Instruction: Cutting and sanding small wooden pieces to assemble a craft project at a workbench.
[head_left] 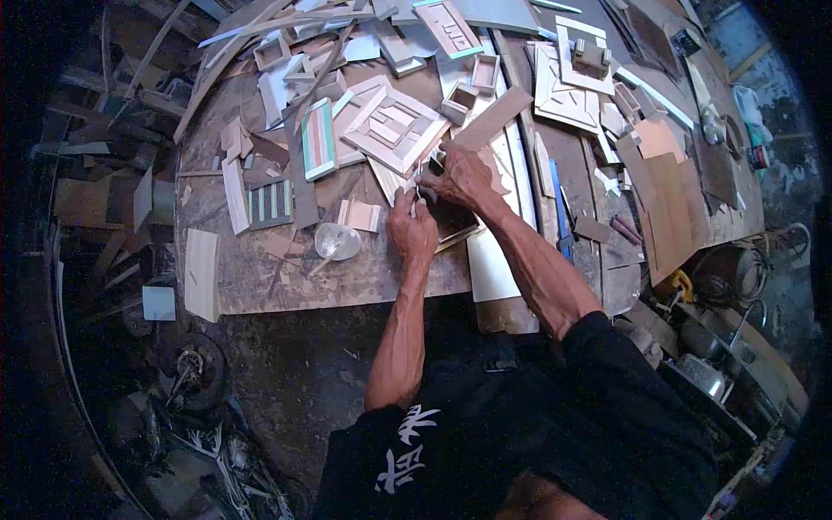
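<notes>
Over the middle of the workbench (269,297), my left hand (412,227) and my right hand (464,179) meet with fingers pinched together. A small pale piece shows between the fingertips, too hidden to name. Beneath my right hand sits a dark open box-like wooden piece (457,236), mostly covered by the hand and wrist. Just beyond my hands lies a square framed wooden panel (396,128) with raised strips. A flat brown board (494,119) slants away above my right hand. Left of my left hand stand a whitish cup (338,242) with a stick in it and a small wooden block (359,215).
Two striped panels (317,143) (271,204) lie at the left. Small open wooden boxes (459,102) and more framed panels (568,87) cover the far side. Brown sheets (667,208) overhang the right edge. A wheeled machine (191,373) stands on the floor, lower left.
</notes>
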`<state>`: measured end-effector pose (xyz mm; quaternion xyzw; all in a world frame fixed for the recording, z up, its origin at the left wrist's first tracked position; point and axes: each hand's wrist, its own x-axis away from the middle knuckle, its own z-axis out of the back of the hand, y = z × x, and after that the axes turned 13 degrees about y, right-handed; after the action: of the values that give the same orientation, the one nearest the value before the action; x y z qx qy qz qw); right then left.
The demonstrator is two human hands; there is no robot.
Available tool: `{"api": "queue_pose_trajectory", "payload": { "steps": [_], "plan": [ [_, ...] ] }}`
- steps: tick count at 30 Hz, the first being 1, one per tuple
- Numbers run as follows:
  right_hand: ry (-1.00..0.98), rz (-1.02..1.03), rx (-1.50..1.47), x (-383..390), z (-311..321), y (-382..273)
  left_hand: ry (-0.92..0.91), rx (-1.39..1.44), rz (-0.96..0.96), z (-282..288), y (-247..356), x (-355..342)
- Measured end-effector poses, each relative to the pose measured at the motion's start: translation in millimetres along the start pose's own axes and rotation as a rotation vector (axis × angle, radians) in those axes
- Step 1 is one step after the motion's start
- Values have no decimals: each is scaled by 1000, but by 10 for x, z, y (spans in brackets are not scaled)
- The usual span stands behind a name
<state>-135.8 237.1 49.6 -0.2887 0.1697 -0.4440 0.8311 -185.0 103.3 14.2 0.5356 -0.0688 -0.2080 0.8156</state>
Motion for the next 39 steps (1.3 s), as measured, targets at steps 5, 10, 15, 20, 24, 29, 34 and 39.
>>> {"api": "queue_pose_trajectory", "payload": {
  "steps": [5, 10, 15, 20, 24, 29, 34, 39],
  "plan": [
    [-17, -7, 21, -7, 12, 14, -8, -58, -54, -6, -57, 0],
    [-33, -11, -56, -10, 83, 14, 62, 66, 27, -2, 12, 33],
    [109, 5, -166, 28, 107, 117, 60, 40, -25, 36, 28, -29],
    [180, -72, -256, 183, 206, 205, 149, -16, -60, 19, 20, -129],
    [267, -120, -401, 394, 315, 386, 189, -149, -44, -3, 72, -195],
    [236, -201, -420, 576, 358, 603, 211, -146, -57, -12, 28, -220],
    [215, -209, -433, 703, 421, 598, 150, -230, -27, 4, 46, -286],
    [254, -138, -406, 750, 398, 625, 183, -222, -3, -4, 185, -270]
  ]
}}
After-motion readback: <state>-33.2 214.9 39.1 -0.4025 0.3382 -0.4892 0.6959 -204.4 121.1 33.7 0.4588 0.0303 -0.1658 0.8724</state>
